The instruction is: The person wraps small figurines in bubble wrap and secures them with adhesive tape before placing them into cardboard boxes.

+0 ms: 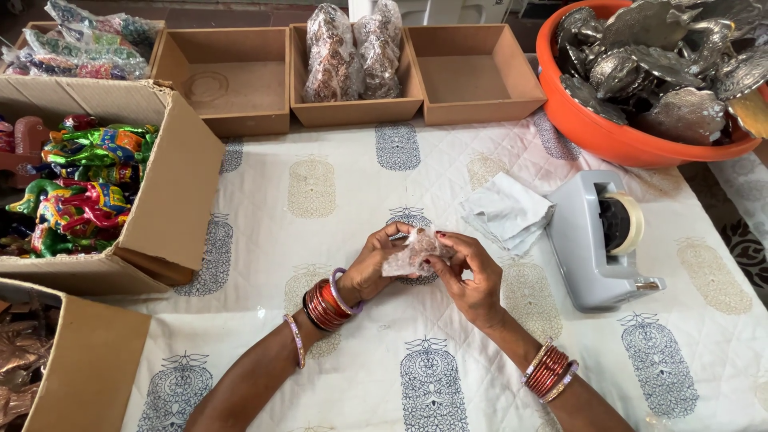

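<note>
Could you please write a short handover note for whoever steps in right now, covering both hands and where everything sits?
Left hand and right hand together hold a small figure in clear wrap above the printed cloth.
Folded wrap sheets and the grey tape dispenser lie to the right.
Done: wrapped pieces fill one wooden tray; two trays beside it hold none.
Left: metal figures in the orange tub; the wrap in hand shows no tape that I can see.
</note>
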